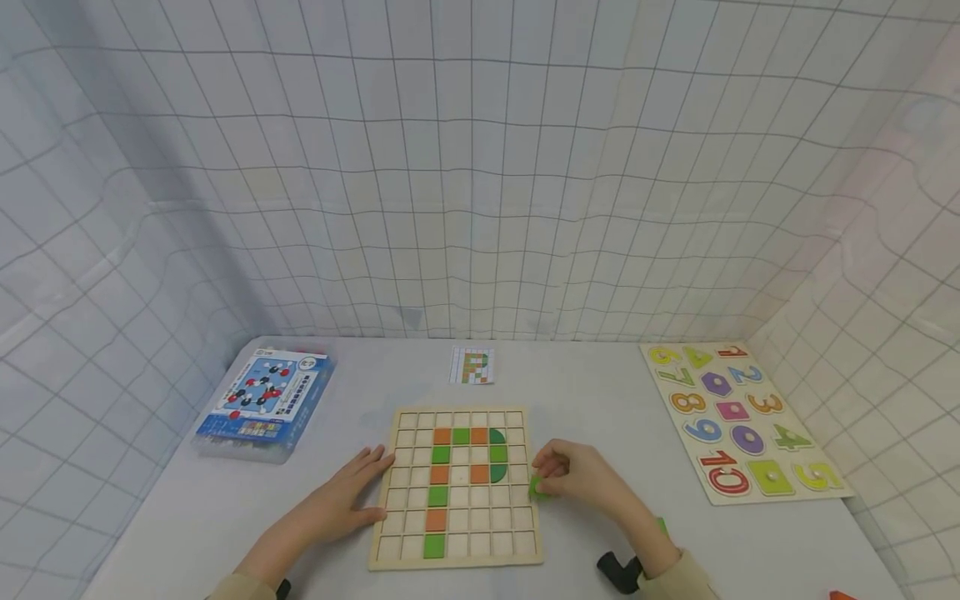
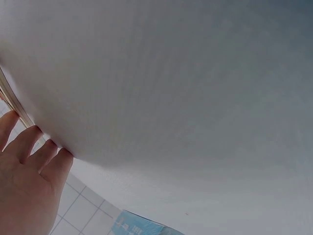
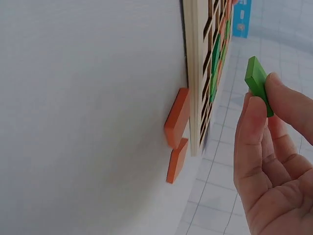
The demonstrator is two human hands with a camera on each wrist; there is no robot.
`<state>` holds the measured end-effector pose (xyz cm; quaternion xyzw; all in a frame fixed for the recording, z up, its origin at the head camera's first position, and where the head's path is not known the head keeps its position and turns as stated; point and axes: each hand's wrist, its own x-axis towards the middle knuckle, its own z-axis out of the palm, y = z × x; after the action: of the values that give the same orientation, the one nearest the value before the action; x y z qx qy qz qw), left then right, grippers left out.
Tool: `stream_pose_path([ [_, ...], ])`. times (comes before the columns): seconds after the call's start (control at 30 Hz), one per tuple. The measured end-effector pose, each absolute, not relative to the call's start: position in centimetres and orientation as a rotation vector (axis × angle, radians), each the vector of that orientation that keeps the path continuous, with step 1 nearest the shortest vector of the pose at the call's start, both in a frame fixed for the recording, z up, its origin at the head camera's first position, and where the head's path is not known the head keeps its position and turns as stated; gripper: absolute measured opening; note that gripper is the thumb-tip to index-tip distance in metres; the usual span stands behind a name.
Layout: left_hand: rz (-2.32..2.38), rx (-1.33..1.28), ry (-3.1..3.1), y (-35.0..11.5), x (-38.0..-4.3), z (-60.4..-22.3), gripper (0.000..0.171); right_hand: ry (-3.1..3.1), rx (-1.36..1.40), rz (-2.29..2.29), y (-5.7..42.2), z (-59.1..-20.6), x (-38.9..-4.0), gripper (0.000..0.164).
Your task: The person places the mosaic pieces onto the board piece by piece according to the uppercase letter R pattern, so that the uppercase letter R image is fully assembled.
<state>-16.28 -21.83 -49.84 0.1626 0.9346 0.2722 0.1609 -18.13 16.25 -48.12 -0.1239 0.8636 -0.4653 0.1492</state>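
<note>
A wooden grid board (image 1: 457, 564) lies before me, with orange tiles (image 1: 442, 436), green tiles (image 1: 437, 496) and dark green quarter-round tiles (image 1: 498, 473) set in some squares. My left hand (image 1: 341, 498) rests along its left edge, fingers extended and fingertips touching the rim. Just off the right rim, my right hand (image 1: 585, 479) pinches a green square tile (image 3: 259, 83) between thumb and fingers. In the right wrist view, two loose orange tiles (image 3: 177, 120) lie beside the board; from the head view the right hand hides them.
A small pattern card (image 1: 472, 367) lies behind the board. At the back left sits a plastic box with a blue label (image 1: 266, 396); a number puzzle board (image 1: 742, 425) is on the right. Near the right forearm are a black angled piece (image 1: 619, 572) and a partly hidden green piece (image 1: 662, 525).
</note>
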Motion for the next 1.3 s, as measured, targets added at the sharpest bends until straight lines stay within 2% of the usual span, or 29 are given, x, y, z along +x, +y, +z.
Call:
stream_pose_path([
  [0.33, 0.773, 0.464, 2.669, -21.8, -16.3, -49.9, 0.079, 2.48, -0.472, -1.381, 11.7, -47.9, -20.1, 0.012],
  [0.7, 0.767, 0.451, 2.669, -21.7, -16.3, -49.8, 0.079, 2.487, -0.509, -1.306, 7.5, -48.7, -21.0, 0.008],
  [1.3, 0.754, 0.414, 2.672, -21.7, -16.3, -50.0, 0.08, 2.61, -0.546, -1.112, 5.4, -49.0, -20.7, 0.004],
])
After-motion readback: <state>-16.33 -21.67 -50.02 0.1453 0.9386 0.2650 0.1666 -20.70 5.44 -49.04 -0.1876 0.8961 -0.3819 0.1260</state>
